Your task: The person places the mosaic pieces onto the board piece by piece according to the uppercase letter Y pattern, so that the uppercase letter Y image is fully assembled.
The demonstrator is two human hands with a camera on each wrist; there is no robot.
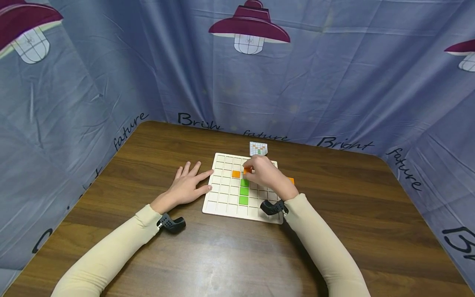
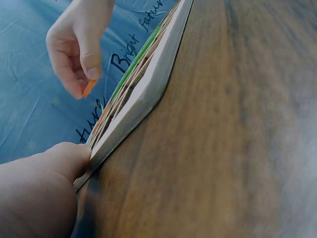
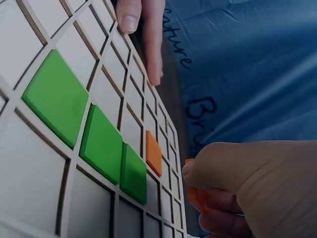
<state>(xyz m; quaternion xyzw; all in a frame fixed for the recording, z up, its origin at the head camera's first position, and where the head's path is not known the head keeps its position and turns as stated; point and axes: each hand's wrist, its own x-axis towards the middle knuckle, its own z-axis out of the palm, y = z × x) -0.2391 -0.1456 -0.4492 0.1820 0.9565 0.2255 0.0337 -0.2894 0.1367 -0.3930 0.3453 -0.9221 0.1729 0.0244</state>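
A white grid board (image 1: 222, 200) lies on the table with square cells. Three green square tiles (image 1: 243, 191) sit in one column of it, and an orange square tile (image 1: 236, 174) fills a cell up and to their left. Above the board, just beyond the green column, my right hand (image 1: 264, 171) pinches another orange tile (image 2: 89, 88) between thumb and fingers; whether more are tucked in the palm I cannot tell. My left hand (image 1: 187, 185) rests on the table with fingers spread, its thumb (image 2: 74, 154) and index finger touching the board's left edge.
Behind the board lies a small printed card (image 1: 258, 148) with a coloured grid pattern. Some orange (image 1: 291, 180) shows past the right wrist, mostly hidden. Blue printed curtains (image 1: 178, 74) surround the wooden table (image 1: 352, 198) at the back and sides.
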